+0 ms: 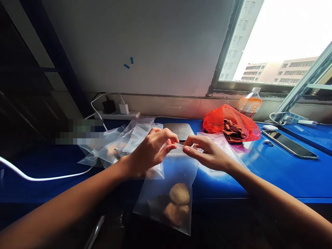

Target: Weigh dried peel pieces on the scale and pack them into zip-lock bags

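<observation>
A clear zip-lock bag [169, 173] hangs from both hands over the table's front edge. Several brownish, rounded lumps [178, 193] rest in its lower right corner; I cannot tell exactly what they are. My left hand [153, 147] pinches the bag's top strip between thumb and fingers. Close by on the right, my right hand [204, 148] pinches the same red-lined strip. A short stretch of the strip shows between the two sets of fingertips. Behind my left hand lie filled clear bags [114, 147], partly covered by it.
On the blue table [272, 173], a red plastic bag [215, 119] holds dark dried pieces. Flat clear bags [220, 148] lie before it. A bottle [251, 103], phone [290, 143], earbud case [270, 127], small scale [178, 130] and power strip [132, 114] stand around. A white cable [46, 178] crosses the left.
</observation>
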A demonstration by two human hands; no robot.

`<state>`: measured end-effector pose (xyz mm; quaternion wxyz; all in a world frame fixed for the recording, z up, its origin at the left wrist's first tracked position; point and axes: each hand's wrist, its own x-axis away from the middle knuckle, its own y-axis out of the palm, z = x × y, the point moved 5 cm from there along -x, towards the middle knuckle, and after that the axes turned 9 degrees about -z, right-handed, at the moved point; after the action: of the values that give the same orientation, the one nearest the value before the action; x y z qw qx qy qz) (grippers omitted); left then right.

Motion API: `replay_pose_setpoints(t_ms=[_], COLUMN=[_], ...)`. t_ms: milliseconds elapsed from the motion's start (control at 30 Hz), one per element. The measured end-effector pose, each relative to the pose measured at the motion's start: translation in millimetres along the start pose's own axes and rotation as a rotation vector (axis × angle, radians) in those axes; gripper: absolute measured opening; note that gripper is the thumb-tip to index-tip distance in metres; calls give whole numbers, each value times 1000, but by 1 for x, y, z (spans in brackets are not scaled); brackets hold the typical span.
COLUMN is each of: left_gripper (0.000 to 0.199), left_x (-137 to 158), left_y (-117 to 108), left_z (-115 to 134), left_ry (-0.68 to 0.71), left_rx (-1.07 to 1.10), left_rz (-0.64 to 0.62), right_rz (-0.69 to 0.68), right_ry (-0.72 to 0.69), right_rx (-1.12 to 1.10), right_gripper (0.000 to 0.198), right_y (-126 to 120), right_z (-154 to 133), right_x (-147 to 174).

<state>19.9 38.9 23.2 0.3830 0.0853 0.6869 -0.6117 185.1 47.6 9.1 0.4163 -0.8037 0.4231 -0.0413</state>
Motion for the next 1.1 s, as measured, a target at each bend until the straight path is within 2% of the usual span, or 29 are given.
replay_pose_setpoints(t_ms=[267,400,467,533,600,767,833,900,967,1100], left_gripper=[31,35,37,47,63,87,96,106,115,118], left_x=[-2,-3,-2,-1,1,4,2,-1,-2,-1], left_y=[-7,-13,-15,-19,-22,-21,-18,-12,-4,7], left_z=[-20,-26,-25,-23,-21,-11,-1,8,13,12], left_ry=[-164,-231,-241,-232,-250,-346,-367,-396,-439,-448], left_rx=[95,137,147,119,101,168,164,150,130,93], left_rz=[-150,-191,-166,-88,-35,-167,-230,-295,-345,-301], right_rz=[-83,-126,-109,-26,119,566,661,657,586,451], right_ry=[21,-66,-116,-161,-184,-165,-168,-235,-370,-573], right_rx=[-55,-66,-80,-96,-104,-46,-13,-11,-42,-79], right_gripper=[46,46,44,42,40,42,44,42,41,37], right_y=[3,2,0,-5,-12,-26,-26,-22,-15,-5], right_z=[7,3,0,-2,-3,-2,-4,-9,-18,-39], right_x=[-2,-1,-1,0,2,14,17,17,16,18])
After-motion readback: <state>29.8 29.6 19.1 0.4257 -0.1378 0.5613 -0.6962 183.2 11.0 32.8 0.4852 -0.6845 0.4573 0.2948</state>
